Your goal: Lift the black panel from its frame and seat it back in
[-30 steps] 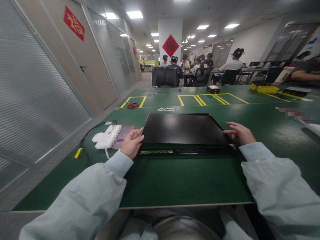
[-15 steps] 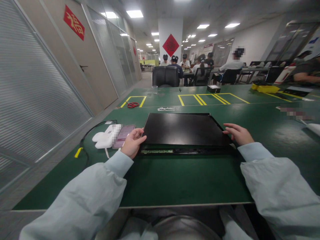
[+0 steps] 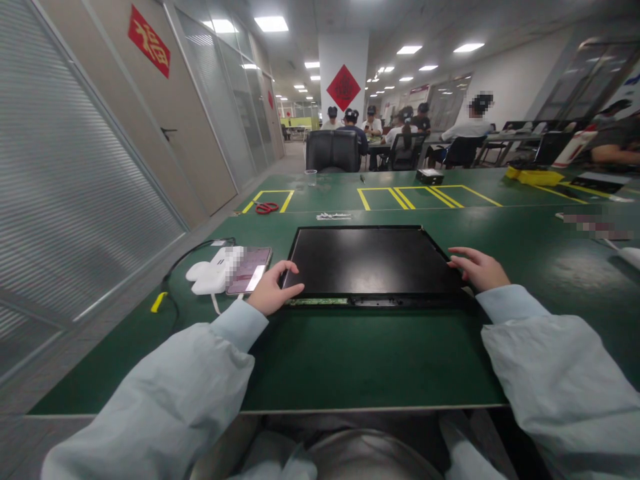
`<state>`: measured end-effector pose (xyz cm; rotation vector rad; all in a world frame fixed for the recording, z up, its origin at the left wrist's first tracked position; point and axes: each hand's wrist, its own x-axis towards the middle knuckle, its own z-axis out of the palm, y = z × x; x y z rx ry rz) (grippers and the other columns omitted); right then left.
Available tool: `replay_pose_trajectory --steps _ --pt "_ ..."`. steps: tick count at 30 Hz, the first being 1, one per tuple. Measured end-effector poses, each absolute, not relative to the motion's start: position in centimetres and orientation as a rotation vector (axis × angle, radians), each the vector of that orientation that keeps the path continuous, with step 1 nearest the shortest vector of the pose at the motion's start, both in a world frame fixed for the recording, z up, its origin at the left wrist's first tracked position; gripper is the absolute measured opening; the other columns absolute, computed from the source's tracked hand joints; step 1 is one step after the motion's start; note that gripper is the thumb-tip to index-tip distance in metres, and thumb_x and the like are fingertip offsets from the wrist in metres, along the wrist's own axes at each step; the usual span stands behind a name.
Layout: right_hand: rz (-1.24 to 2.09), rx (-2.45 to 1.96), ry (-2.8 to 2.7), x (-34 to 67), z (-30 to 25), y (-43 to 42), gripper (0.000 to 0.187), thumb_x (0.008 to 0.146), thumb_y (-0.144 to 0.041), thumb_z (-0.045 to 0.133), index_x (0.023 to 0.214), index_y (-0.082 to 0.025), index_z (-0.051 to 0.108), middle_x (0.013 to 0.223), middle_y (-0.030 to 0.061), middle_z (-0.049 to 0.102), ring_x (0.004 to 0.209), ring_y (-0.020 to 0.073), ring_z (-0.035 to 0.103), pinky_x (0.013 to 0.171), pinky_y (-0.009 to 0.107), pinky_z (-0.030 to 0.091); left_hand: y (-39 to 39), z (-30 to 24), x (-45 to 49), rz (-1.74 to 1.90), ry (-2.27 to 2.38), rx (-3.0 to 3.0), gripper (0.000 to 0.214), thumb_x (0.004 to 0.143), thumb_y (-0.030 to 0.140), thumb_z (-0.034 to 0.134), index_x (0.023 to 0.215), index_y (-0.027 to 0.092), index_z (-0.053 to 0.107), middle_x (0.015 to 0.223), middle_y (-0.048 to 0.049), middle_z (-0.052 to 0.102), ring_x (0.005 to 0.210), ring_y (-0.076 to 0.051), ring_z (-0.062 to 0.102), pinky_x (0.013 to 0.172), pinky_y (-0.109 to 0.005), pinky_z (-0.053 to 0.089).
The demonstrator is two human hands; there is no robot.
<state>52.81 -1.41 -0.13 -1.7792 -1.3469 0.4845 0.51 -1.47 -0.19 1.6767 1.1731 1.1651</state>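
Observation:
A dark, glossy LCD panel (image 3: 367,263) lies flat inside a thin black frame (image 3: 360,227) on the green table. Along the frame's near side a strip of green circuit board (image 3: 320,301) shows beneath the panel's edge. My left hand (image 3: 273,288) rests at the near left corner, thumb and index finger spread apart over the edge. At the right edge is my right hand (image 3: 477,268), its index finger stretched out and the other fingertips against the frame. Neither hand is closed around the panel.
Left of the frame lie a phone (image 3: 250,270), a white device (image 3: 213,270) and a black cable (image 3: 187,257). Red scissors (image 3: 267,208), small pale parts (image 3: 334,217), a plastic cup (image 3: 311,178) and a yellow tray (image 3: 534,176) are farther back. People sit beyond the table.
The panel's raised near edge has come down into the frame. My left hand has shifted slightly right and opened off the panel's edge; my right hand has barely moved.

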Motion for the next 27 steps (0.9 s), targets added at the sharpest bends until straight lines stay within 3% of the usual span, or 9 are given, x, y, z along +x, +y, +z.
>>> replay_pose_trajectory --steps 4,9,14,19,27 --pt "0.474 -1.799 -1.353 52.5 0.1 -1.5 0.040 0.076 -0.051 0.075 0.108 -0.029 0.082 0.084 0.0047 0.082 0.058 0.0197 0.060 0.067 0.041 0.057 -1.7 0.1 0.6 1.139 1.191 1.743 0.034 0.063 0.028 0.092 0.088 0.025 0.070 0.079 0.0049 0.065 0.069 -0.020 0.058 0.069 -0.030 0.045" --pt "0.469 -1.794 -1.359 52.5 0.0 -1.5 0.038 0.075 -0.051 0.075 0.106 -0.030 0.083 0.083 0.0040 0.082 0.057 0.0200 0.061 0.066 0.041 0.056 -1.3 -0.1 0.5 1.179 1.192 1.754 0.027 0.065 0.030 0.091 0.085 0.026 0.073 0.087 0.0017 0.070 0.085 -0.025 0.064 0.085 -0.035 0.052" --pt "0.463 -1.794 -1.357 52.5 -0.1 -1.5 0.036 0.076 -0.050 0.075 0.105 -0.030 0.083 0.084 0.0042 0.082 0.057 0.0201 0.061 0.066 0.041 0.057 -0.7 -0.6 0.5 1.217 1.172 1.704 0.012 0.080 0.039 0.081 0.085 0.028 0.079 0.093 -0.0026 0.078 0.102 -0.033 0.070 0.103 -0.041 0.053" --pt "0.438 -1.795 -1.367 52.4 -0.1 -1.6 0.034 0.076 -0.051 0.076 0.103 -0.031 0.083 0.082 0.0038 0.082 0.057 0.0205 0.062 0.063 0.040 0.056 -0.2 -0.8 0.4 1.202 1.192 1.686 0.017 0.091 0.037 0.071 0.090 0.030 0.087 0.110 -0.0067 0.084 0.124 -0.036 0.070 0.118 -0.041 0.047" --pt "0.490 -1.861 -1.325 51.9 0.5 -1.7 0.036 0.077 -0.047 0.075 0.107 -0.029 0.082 0.086 0.0042 0.082 0.061 0.0205 0.065 0.071 0.041 0.057 -0.2 -0.8 -0.2 1.206 1.217 1.660 0.025 0.096 0.040 0.067 0.100 0.029 0.089 0.125 -0.0075 0.083 0.129 -0.036 0.069 0.124 -0.044 0.043"
